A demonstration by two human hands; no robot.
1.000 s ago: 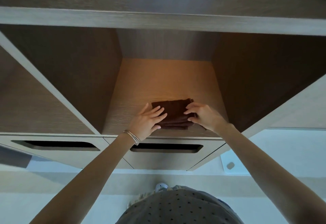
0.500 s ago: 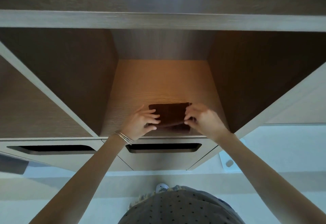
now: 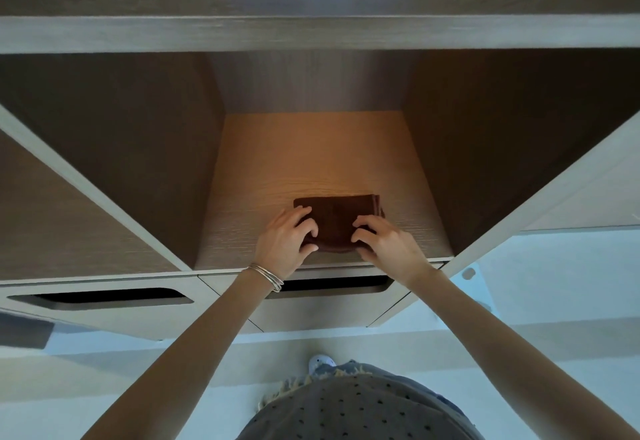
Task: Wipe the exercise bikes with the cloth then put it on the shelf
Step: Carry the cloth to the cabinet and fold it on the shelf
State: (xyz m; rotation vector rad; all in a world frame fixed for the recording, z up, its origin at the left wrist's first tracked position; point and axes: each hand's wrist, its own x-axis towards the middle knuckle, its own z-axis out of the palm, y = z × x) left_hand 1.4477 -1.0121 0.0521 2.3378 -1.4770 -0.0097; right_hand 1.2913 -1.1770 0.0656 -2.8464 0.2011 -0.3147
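A folded dark brown cloth [image 3: 335, 219] lies on the lit wooden floor of the middle shelf cubby [image 3: 311, 148], near its front edge. My left hand [image 3: 285, 242] grips the cloth's left side with curled fingers, thumb at the cloth's front edge. My right hand [image 3: 384, 244] holds the right side the same way, its fingers bent onto the top of the cloth. Both hands cover the cloth's front corners. No exercise bike is in view.
Slanted wooden dividers [image 3: 93, 190] wall the cubby on both sides. A shelf board [image 3: 311, 32] runs above. Below the cubby are drawer fronts with dark slot handles [image 3: 104, 297]. The pale floor [image 3: 554, 283] lies beneath.
The cloth has become a neater, squarer fold lying flat on the shelf. Both hands went from flat fingers on it to curled fingers gripping its sides.
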